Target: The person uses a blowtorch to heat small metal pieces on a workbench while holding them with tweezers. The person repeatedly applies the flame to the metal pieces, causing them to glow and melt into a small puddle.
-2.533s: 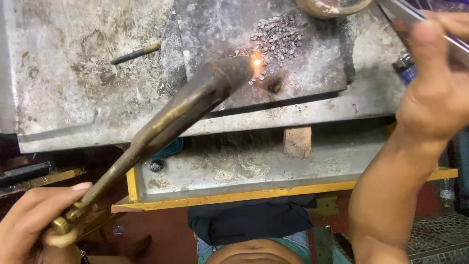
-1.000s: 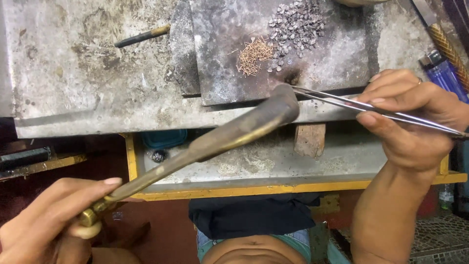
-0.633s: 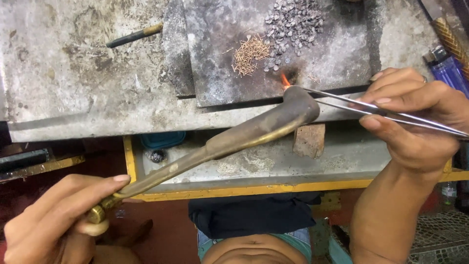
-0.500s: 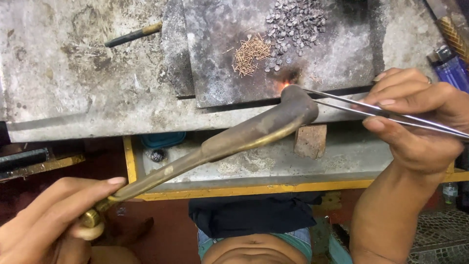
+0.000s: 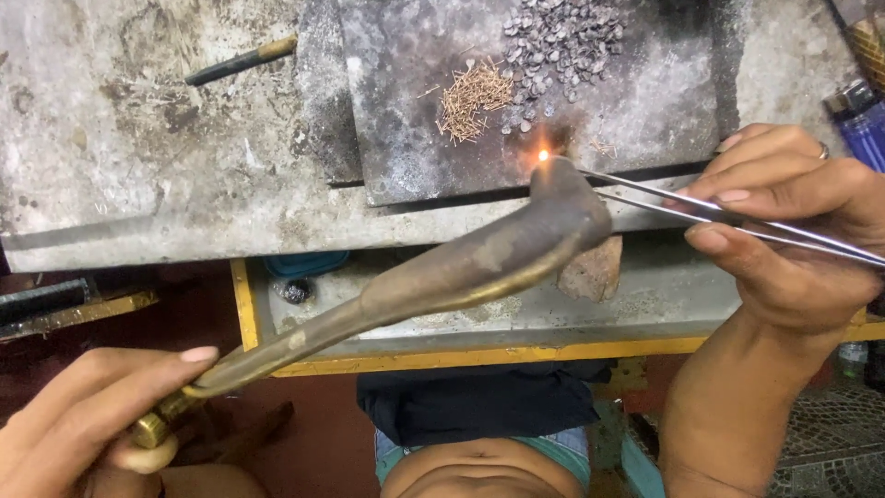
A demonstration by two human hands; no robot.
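My left hand [image 5: 88, 420] at the lower left grips the brass base of a long curved torch [image 5: 461, 267]. Its wide nozzle ends near the front edge of a dark grey slab [image 5: 645, 101], where a small orange flame [image 5: 544, 155] glows. My right hand [image 5: 793, 231] holds long steel tweezers [image 5: 664, 198] whose tips reach in beside the flame; the nozzle hides the very tips. On the slab lie a tuft of thin copper-coloured wire bits [image 5: 472, 97] and a heap of several small grey metal pieces [image 5: 558, 46].
The slab rests on a stained grey workbench [image 5: 138, 184] with a yellow-edged tray [image 5: 479, 355] below it. A thin dark tool with a pale end [image 5: 241, 60] lies at the upper left. A blue lighter [image 5: 859, 115] stands at the right edge. A brown block [image 5: 595, 272] sits in the tray.
The view has drifted slightly. The flame at the nozzle is smaller and paler than half a second ago. Both hands keep their grips and barely move.
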